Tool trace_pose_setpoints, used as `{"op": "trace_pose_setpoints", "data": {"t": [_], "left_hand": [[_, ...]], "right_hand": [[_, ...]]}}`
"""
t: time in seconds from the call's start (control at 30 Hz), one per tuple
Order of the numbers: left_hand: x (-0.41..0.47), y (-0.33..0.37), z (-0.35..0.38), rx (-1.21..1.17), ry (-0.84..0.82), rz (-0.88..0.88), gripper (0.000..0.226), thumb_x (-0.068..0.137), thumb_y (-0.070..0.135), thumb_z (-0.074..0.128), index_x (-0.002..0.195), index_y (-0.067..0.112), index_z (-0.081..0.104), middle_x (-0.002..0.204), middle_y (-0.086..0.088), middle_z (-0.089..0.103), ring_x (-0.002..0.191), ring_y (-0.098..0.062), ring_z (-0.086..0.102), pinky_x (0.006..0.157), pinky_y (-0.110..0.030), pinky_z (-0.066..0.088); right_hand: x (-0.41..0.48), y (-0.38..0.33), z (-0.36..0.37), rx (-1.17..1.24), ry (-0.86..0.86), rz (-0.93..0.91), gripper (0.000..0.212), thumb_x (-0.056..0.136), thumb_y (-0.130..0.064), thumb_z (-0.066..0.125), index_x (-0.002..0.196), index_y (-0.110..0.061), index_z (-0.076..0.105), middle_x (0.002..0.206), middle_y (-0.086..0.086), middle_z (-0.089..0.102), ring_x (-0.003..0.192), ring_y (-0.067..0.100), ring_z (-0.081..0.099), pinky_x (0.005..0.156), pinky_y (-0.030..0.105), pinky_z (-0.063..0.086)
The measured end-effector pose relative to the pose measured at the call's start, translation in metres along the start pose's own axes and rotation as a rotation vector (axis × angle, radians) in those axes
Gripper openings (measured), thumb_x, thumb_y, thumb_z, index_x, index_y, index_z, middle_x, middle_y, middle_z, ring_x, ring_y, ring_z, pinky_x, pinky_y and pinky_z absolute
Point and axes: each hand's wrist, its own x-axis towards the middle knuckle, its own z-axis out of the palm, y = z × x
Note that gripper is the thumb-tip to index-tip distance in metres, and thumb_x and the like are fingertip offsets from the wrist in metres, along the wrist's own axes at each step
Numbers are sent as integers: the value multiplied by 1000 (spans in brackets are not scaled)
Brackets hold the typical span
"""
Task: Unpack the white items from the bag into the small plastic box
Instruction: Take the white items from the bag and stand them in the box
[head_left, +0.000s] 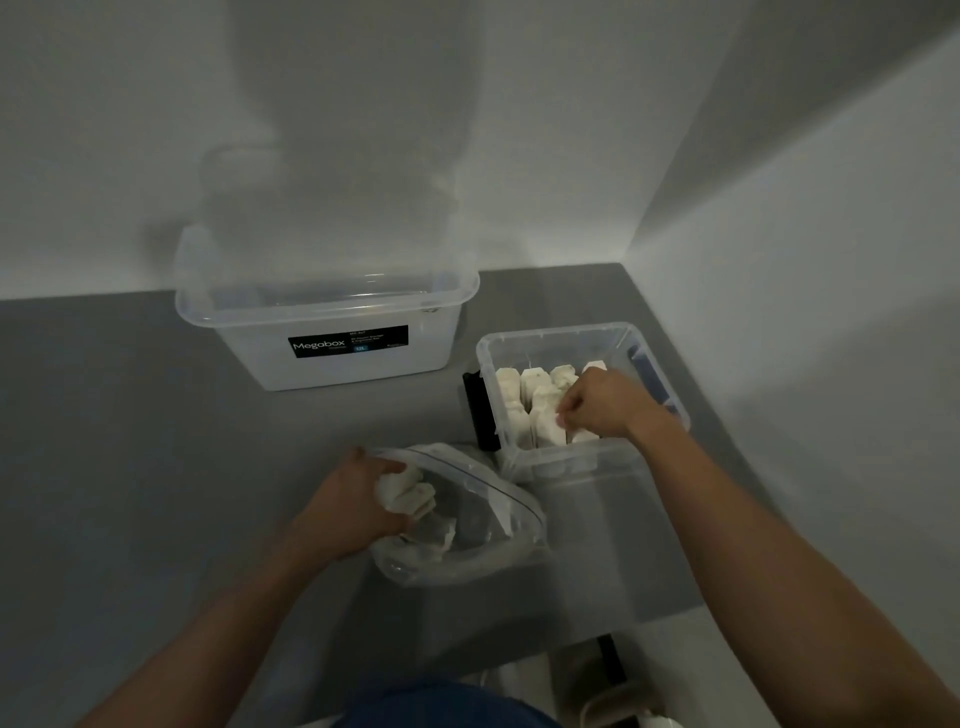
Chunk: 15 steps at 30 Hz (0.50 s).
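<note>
A clear zip bag (483, 525) lies open on the grey surface in front of me. My left hand (353, 506) reaches into its mouth and grips a white item (408, 491); more white items show through the plastic below. To the right stands the small clear plastic box (550, 332), with several white items (530, 387) standing in rows inside. My right hand (600, 405) is inside the box, fingers curled and pinching one white item (548, 428) among them.
A larger clear box with a black "Megabox" label (348, 340) stands at the back left against the wall. A black object (480, 410) sits beside the small box's left wall. A translucent lid (613, 525) lies in front of the small box. Walls meet at the right corner.
</note>
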Motion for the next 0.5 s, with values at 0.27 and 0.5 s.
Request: {"op": "trace_pose_setpoints", "data": {"t": [0.27,0.5], "left_hand": [[-15,9,-8,109,22,219,34,76,25,71,101,3,72,99,-19,70,99,-31,66,85,-17,38],[-14,-4,-5,154,-48,316,33,80,17,75,111,5,69,108,-11,70,106,-31,59,86,-11,25]], "right_hand": [[-61,-33,-25,312,341,16,18,90,-46,68,92,-31,78,86,-16,73,74,-1,64,71,22,51],[-134,-130,50,660,209,-216,8,91,-26,74,97,-27,79,86,-18,75,81,-1,69,75,14,53]]}}
